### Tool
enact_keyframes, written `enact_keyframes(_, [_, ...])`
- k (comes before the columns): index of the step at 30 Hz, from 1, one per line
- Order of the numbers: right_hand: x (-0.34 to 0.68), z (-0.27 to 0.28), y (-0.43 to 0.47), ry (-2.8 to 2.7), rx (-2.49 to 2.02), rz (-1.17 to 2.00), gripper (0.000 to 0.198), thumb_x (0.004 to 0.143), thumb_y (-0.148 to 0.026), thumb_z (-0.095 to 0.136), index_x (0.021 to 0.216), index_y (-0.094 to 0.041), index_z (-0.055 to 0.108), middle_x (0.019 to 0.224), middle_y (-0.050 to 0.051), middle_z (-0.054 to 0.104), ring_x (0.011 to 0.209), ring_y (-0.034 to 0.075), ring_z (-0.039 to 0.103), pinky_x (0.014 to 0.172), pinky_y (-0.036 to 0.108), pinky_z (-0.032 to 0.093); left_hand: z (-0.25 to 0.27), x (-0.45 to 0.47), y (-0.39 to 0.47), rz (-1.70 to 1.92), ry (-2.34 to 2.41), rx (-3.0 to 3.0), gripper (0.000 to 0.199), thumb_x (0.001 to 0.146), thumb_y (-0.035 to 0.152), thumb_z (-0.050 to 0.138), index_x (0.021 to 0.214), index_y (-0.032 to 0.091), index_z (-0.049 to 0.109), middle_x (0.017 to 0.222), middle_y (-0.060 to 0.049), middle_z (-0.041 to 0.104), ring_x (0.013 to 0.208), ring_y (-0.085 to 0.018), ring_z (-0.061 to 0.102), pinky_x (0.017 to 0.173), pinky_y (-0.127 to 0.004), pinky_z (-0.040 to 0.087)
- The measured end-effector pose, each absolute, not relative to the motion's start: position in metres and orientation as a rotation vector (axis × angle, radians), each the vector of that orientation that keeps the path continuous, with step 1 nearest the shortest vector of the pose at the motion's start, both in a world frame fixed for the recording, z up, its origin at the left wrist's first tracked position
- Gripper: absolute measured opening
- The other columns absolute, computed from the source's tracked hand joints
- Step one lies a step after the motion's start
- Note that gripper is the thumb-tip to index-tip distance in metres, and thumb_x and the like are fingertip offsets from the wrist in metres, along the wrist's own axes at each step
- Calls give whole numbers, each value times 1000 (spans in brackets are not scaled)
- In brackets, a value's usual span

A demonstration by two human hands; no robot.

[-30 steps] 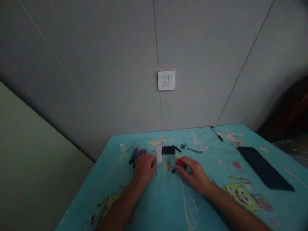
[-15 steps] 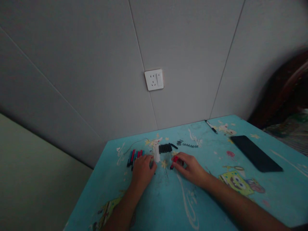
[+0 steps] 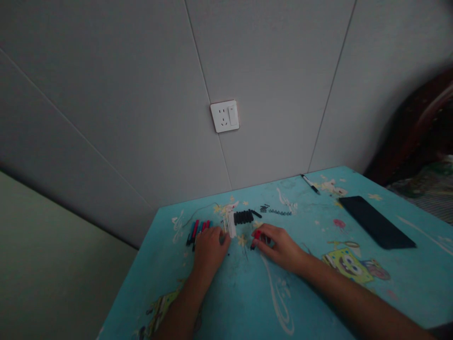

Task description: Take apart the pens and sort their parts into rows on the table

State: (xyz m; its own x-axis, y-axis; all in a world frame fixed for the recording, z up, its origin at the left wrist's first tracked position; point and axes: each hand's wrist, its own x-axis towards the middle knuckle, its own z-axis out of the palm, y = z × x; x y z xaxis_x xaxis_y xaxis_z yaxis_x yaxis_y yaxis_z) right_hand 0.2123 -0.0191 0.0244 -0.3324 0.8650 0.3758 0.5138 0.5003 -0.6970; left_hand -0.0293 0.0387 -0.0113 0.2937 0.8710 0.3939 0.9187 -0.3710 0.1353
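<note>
My right hand point(image 3: 280, 244) is closed, thumb and fingers pinching a small red pen part point(image 3: 257, 234) with a dark end just above the table. To its left, my left hand point(image 3: 210, 248) lies on the table, thumb apart from the fingers, its fingertips partly hidden. Beyond its fingers are several red, blue and dark pen barrels point(image 3: 195, 228), partly covered by the hand. Thin white sticks point(image 3: 231, 225) form a bundle beside the left thumb. Short black tubes point(image 3: 243, 217) stand in a row right of the sticks. Tiny dark pieces point(image 3: 279, 213) are lined up farther right.
A whole pen point(image 3: 310, 184) rests near the table's back edge. A flat black rectangular object point(image 3: 377, 223) lies at the right. The blue cartoon-printed table point(image 3: 247, 302) meets a grey wall with a socket point(image 3: 225, 116). Dark curved furniture point(image 3: 417, 123) stands beyond the right side.
The view has shifted slightly. Both hands stay nearly in place, and the right hand still pinches the red pen part.
</note>
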Motion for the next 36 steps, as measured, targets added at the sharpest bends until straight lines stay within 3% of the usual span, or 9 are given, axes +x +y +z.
enact_keyframes(23, [210, 22, -19, -2066, -1157, 609, 18, 95, -34, 53, 92, -19, 63, 84, 4, 61, 75, 16, 55, 71, 27, 42, -11, -21, 35, -334, -1793, -2277, 31, 95, 23, 37, 84, 15, 64, 82, -10, 64, 85, -26, 59, 78, -38, 40])
enact_keyframes(30, [211, 21, -19, -2085, -1150, 607, 18, 95, -34, 52, 93, -19, 63, 85, 3, 61, 76, 16, 54, 72, 27, 42, -11, -23, 42, -291, -1833, -2266, 33, 95, 31, 39, 90, 13, 67, 87, -12, 66, 86, -27, 60, 76, -38, 42])
enact_keyframes(36, [211, 19, -20, -2113, -1149, 622, 18, 95, -34, 52, 94, -20, 62, 85, 3, 60, 75, 15, 55, 72, 27, 42, -14, -27, 47, -206, -1862, -2283, 32, 96, 27, 38, 91, 13, 67, 86, -12, 67, 86, -28, 61, 73, -37, 43])
